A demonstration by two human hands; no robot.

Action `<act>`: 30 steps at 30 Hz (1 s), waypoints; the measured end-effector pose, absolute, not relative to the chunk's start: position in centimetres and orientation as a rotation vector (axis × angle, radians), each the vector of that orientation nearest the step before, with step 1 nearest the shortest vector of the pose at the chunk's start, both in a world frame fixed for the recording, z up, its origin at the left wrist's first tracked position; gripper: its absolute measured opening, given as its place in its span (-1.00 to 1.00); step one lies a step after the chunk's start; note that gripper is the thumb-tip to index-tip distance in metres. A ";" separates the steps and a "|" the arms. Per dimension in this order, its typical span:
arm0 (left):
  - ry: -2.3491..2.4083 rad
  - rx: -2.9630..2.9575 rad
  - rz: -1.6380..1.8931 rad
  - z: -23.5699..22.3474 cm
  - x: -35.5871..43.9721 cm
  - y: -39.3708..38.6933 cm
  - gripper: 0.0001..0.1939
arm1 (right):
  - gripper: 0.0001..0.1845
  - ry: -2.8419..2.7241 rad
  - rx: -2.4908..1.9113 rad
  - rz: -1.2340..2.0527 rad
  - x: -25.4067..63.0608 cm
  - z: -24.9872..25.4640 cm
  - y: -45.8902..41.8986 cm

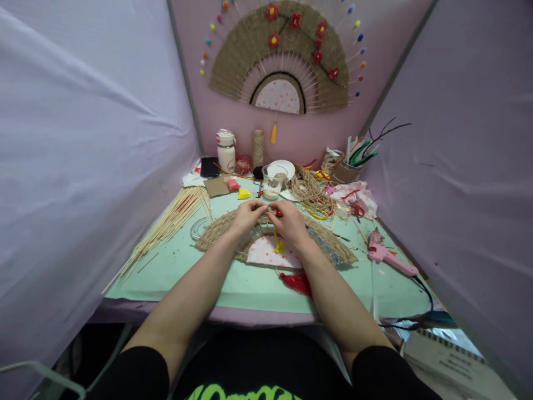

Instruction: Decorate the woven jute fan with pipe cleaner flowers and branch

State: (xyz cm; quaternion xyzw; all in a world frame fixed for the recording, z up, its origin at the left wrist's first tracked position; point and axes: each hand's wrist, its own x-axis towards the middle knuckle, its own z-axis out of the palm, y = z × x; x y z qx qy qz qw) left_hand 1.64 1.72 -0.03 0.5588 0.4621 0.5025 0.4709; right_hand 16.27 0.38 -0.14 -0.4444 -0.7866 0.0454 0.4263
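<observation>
Left hand (pixel 247 215), right hand (pixel 290 222) — over woven fan (pixel 215 230).

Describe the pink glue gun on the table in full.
The glue gun is pink and looks like plastic, its upper end blotched darker red. It lies on the pale green tabletop, right of the woven fan, its grip slanting toward the near right. A black cord runs from the grip's end. The left hand and right hand are away from it.
</observation>
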 end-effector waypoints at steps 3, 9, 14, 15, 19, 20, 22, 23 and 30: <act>1.079 1.316 1.200 -0.6 1.7 2.0 -0.75 | -0.81 -2.018 -1.131 0.023 16.4 -0.2 0.4; 1.026 1.264 1.197 -1.4 1.6 2.5 -0.67 | -0.77 -2.038 -1.119 -0.008 16.6 -0.5 0.6; 1.058 1.321 1.190 -1.4 1.7 2.5 -0.70 | -0.79 -2.017 -1.133 0.010 16.5 -0.4 0.6; 1.104 1.354 1.193 -1.4 1.8 2.4 -0.71 | -0.80 -2.002 -1.143 0.027 16.6 -0.4 0.7; 1.330 1.705 1.130 -0.7 2.2 1.1 -0.73 | -0.81 -1.805 -1.210 0.114 17.3 -0.3 1.4; 1.318 1.843 1.034 -0.5 2.4 0.6 -0.74 | -0.81 -1.741 -1.220 0.134 17.6 -0.3 1.6; 1.189 2.084 0.777 0.0 2.6 -0.5 -0.72 | -0.80 -1.641 -1.219 0.165 17.9 -0.2 1.8; 1.113 2.176 0.660 0.3 2.7 -0.9 -0.73 | -0.80 -1.610 -1.212 0.180 18.0 -0.1 1.8; 0.969 2.013 0.615 0.6 2.4 -1.0 -0.94 | -0.79 -1.513 -1.142 0.370 17.6 0.3 1.3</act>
